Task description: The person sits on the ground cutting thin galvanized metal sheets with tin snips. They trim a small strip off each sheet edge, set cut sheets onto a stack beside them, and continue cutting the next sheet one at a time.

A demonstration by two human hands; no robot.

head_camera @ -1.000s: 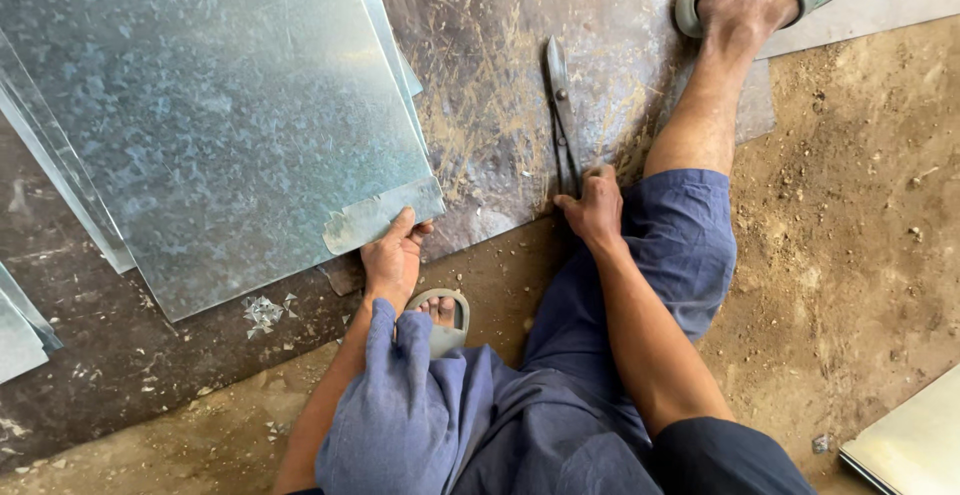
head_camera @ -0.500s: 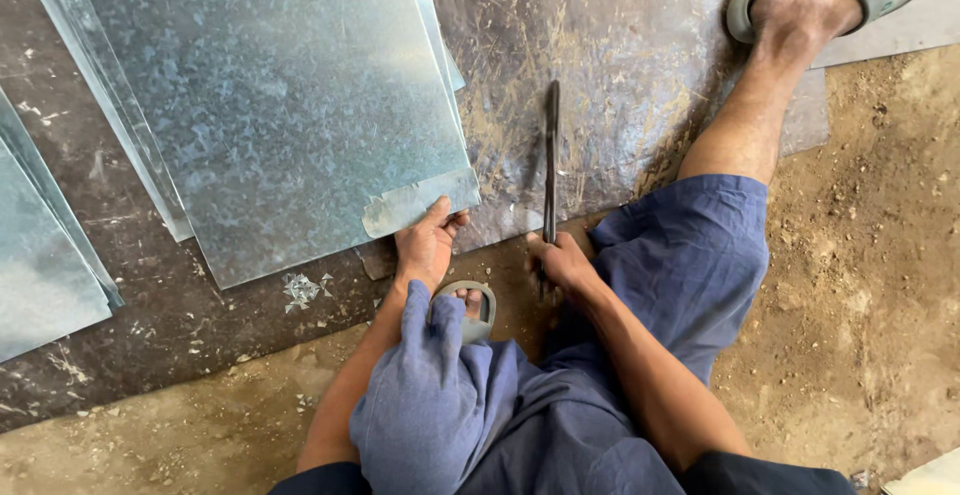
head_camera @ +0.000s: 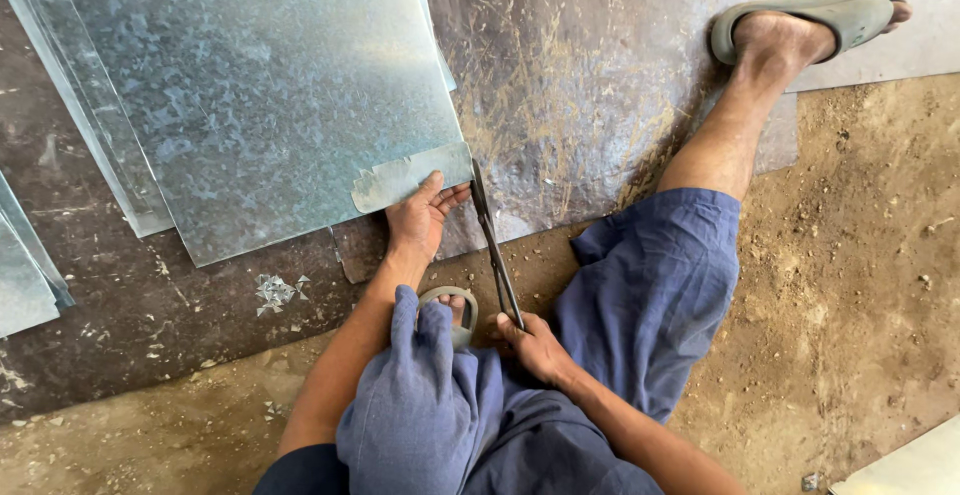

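packages: none | labels: none readable; a pale torn patch [head_camera: 410, 177], maybe worn film, on the near corner of the grey galvanised metal sheet [head_camera: 270, 95] | signs: none | screens: none

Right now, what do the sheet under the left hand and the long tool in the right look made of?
Sheet: looks like galvanized steel, bright grey with a mottled crystalline spangle; thin, flat edges. Left hand presses its near corner.
Tool: likely dark, dull steel shears, two long narrow blades, no shine; the right hand hides the handles.
Floor plate beneath: brown scratched metal, possibly rusted steel.
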